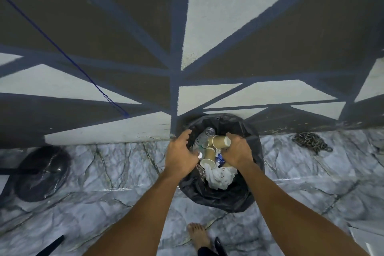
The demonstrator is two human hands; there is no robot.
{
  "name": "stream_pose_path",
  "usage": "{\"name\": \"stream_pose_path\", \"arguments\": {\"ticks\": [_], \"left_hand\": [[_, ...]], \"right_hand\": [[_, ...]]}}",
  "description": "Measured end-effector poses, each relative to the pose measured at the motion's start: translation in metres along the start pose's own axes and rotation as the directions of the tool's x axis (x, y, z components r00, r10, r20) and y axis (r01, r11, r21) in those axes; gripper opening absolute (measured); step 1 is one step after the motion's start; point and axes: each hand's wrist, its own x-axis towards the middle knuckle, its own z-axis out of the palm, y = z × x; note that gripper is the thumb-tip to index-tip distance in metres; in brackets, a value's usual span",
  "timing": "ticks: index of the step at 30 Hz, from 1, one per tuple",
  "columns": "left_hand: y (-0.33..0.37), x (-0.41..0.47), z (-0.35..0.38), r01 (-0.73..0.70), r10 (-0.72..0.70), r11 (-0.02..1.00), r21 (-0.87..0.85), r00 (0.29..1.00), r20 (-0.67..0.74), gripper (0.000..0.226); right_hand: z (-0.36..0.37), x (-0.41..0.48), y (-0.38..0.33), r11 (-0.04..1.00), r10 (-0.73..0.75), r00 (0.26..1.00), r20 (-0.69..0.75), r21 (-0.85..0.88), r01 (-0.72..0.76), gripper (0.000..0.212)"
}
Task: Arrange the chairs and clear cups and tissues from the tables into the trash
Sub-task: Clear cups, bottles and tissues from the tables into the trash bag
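A trash bin lined with a black bag (218, 197) stands on the floor against the wall. Inside it lie brown paper cups (208, 159), crumpled white tissues (220, 176) and a clear plastic bottle (207, 132). My left hand (180, 155) hovers over the bin's left rim with curled, spread fingers and nothing clearly in it. Over the right side of the opening, my right hand (236, 150) holds a brown paper cup (221, 141) on its side between thumb and fingers.
A dark round lid-like object (41, 172) lies on the marble floor at left. A heap of metal chain (311, 141) sits by the wall at right. My bare foot (199, 236) is just behind the bin. White sheets (367, 233) lie at the bottom right.
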Motion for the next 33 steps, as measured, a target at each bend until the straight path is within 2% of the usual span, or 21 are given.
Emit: {"name": "stream_pose_path", "arguments": {"ticks": [2, 4, 7, 10, 14, 18, 21, 24, 26, 29, 33], "left_hand": [[-0.004, -0.006, -0.008, 0.007, -0.006, 1.000, -0.007, 1.000, 0.004, 0.067], [-0.012, -0.014, -0.020, 0.005, -0.005, 1.000, -0.021, 1.000, -0.025, 0.056], [-0.027, -0.035, -0.050, 0.025, -0.024, 1.000, 0.001, 0.995, -0.101, 0.053], [-0.045, -0.061, -0.093, 0.073, -0.071, 0.997, 0.004, 0.983, -0.168, 0.057], [-0.081, -0.110, -0.160, 0.130, -0.126, 0.991, -0.007, 0.941, -0.313, 0.056], [-0.124, -0.197, -0.237, 0.197, -0.200, 0.979, -0.057, 0.855, -0.478, 0.051], [-0.159, -0.280, -0.292, 0.231, -0.213, 0.971, -0.058, 0.734, -0.645, 0.048], [-0.195, -0.375, -0.343, 0.275, -0.175, 0.961, -0.010, 0.585, -0.792, 0.041], [-0.220, -0.440, -0.372, 0.326, -0.204, 0.945, -0.035, 0.501, -0.841, 0.042], [-0.259, -0.536, -0.399, 0.356, -0.278, 0.922, -0.153, 0.332, -0.901, 0.048], [-0.307, -0.659, -0.402, 0.423, -0.415, 0.844, -0.328, 0.129, -0.901, 0.055]], "right_hand": [[0.004, -0.006, -0.013, 0.999, -0.042, 0.999, 0.022, -0.017, 0.043, 0.027], [0.009, -0.014, -0.031, 0.996, -0.091, 0.995, 0.047, -0.013, 0.091, 0.020], [0.020, -0.032, -0.069, 0.980, -0.189, 0.979, 0.075, -0.045, 0.192, 0.027], [0.034, -0.063, -0.123, 0.951, -0.308, 0.943, 0.130, 0.064, 0.302, 0.038], [0.063, -0.117, -0.209, 0.849, -0.528, 0.831, 0.175, 0.120, 0.514, 0.034], [0.102, -0.197, -0.290, 0.734, -0.678, 0.698, 0.231, 0.164, 0.659, 0.037], [0.136, -0.273, -0.346, 0.602, -0.789, 0.554, 0.264, 0.153, 0.784, 0.043], [0.172, -0.370, -0.399, 0.410, -0.892, 0.356, 0.279, 0.171, 0.896, 0.039], [0.197, -0.440, -0.428, 0.283, -0.933, 0.214, 0.289, 0.220, 0.934, 0.038], [0.241, -0.543, -0.457, 0.123, -0.946, 0.027, 0.322, 0.281, 0.952, 0.030], [0.300, -0.664, -0.455, -0.007, -0.880, -0.184, 0.438, 0.376, 0.927, 0.036]]}}
